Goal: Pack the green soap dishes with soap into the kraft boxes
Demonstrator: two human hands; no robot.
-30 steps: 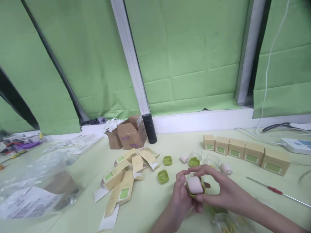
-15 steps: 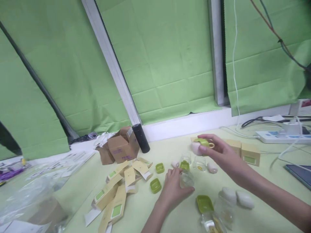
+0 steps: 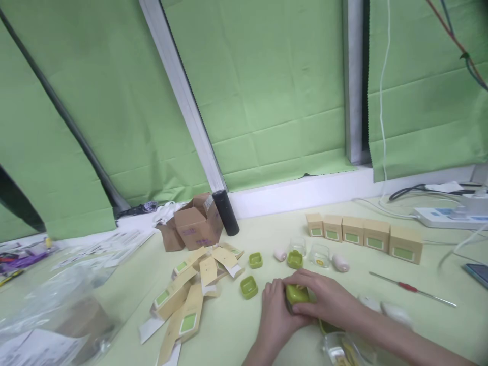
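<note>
My two hands meet above the front of the table. The fingers of my right hand [image 3: 324, 297] are closed on a glossy green lid [image 3: 297, 293]. My left hand [image 3: 275, 309] wraps round the lower part beneath it, a clear cup mostly hidden by the fingers. Just beyond stand two clear cups [image 3: 320, 255] and a green cap [image 3: 295, 259], with pinkish-white plugs [image 3: 340, 263] on either side. To the left lie two square green caps [image 3: 249, 287]. Another clear container [image 3: 345, 349] and whitish pieces [image 3: 397, 314] sit near my right forearm, partly covered.
Several small cartons [image 3: 353, 231] stand in a row at the back right. A thin rod tool with a red middle [image 3: 407, 287] lies before them. Unfolded cartons [image 3: 196, 305], a brown box [image 3: 198, 229] and a black cylinder [image 3: 225, 212] are on the left. A power strip [image 3: 438, 217] is far right.
My right hand has come down and left with the green lid, joining my left hand at the clear cup. The row of cartons and the rod tool are now uncovered.
</note>
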